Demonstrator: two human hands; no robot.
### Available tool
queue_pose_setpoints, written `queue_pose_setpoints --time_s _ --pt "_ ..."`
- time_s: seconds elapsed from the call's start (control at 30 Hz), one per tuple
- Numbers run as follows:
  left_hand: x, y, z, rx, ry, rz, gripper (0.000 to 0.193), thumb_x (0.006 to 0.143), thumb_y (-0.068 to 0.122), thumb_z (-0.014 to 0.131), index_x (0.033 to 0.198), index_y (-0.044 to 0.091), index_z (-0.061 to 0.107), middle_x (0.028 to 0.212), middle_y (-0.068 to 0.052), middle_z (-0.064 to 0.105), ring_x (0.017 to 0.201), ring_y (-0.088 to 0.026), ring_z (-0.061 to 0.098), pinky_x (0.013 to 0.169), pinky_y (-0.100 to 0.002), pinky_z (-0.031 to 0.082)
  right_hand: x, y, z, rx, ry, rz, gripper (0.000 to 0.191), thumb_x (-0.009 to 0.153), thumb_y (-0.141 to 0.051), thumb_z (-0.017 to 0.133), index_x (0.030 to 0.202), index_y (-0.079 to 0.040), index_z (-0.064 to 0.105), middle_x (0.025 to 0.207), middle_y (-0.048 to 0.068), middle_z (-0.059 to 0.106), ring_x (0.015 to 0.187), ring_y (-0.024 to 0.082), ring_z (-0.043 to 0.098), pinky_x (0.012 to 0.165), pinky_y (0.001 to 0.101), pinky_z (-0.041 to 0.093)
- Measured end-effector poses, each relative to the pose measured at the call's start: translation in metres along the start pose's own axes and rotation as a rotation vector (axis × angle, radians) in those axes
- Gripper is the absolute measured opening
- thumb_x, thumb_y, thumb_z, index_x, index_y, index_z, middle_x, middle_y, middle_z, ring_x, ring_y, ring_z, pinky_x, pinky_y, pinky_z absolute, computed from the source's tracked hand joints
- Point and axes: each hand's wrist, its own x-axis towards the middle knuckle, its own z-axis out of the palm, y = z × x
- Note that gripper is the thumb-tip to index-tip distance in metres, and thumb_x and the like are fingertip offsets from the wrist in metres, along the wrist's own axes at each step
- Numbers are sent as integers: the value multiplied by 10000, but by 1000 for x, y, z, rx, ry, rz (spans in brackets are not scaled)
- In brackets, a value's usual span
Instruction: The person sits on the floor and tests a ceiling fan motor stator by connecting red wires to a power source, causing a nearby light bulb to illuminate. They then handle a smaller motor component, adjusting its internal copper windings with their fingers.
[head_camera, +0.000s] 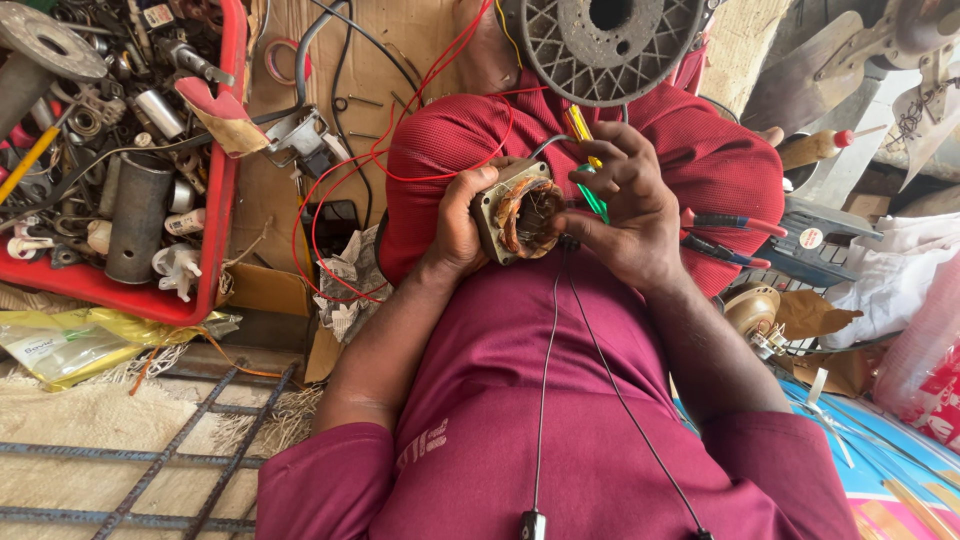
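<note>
Cradling the motor stator (520, 212) over the lap, the left hand (458, 222) wraps its left side while the right hand (622, 200), just beside it, pinches a green-and-yellow screwdriver (588, 170) angled toward the copper windings.

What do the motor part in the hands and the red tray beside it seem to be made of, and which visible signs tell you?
Motor part: dull grey metal frame, with coppery wire coils, judging by their reddish sheen. Red tray: probably plastic, given its smooth, uniformly coloured, scuffed wall.
</note>
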Motion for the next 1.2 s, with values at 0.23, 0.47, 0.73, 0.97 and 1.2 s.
queue_pose_setpoints --time_s 0.23,0.47,0.73,0.97,1.2 --pt "-3 1 -2 -9 2 22 527 1008 351 483 1330 -63 534 1221 -192 664 1108 -270 667 1007 -421 561 11 -6 2 -356 -63 -167 467 824 -34 908 1229 -63 678 1553 99 420 1440 217 515 1214 392 487" --pt "-6 2 1 -1 32 30 524 983 332 498 1340 -52 503 1219 -198 662 1125 -286 669 1022 -434 561 8 -9 -4 -243 24 -23 181 897 -24 840 1058 -57 766 1472 105 538 1342 179 587 1123 338 553" --pt "-13 6 2 107 -23 135 526 936 266 536 1341 -70 537 1200 -208 682 1115 -297 704 1023 -436 584 -4 -19 -14 -15 0 109 144 902 -8 817 1038 -17 770 1411 117 598 1252 177 639 1084 327 563" --pt "-16 6 -8 154 -99 152 502 933 187 560 1359 -76 586 1184 -215 716 1095 -294 724 1031 -425 595 -15 -21 -15 10 -62 40 152 883 -26 827 1017 -5 757 1379 150 624 1305 214 628 1138 365 556" --pt "-15 4 -13 139 -122 180 511 929 169 569 1371 -86 590 1222 -240 709 1123 -309 720 1038 -431 596 -25 -14 -17 49 -48 92 146 884 -35 820 1012 -3 757 1391 151 621 1261 214 655 1119 377 574"
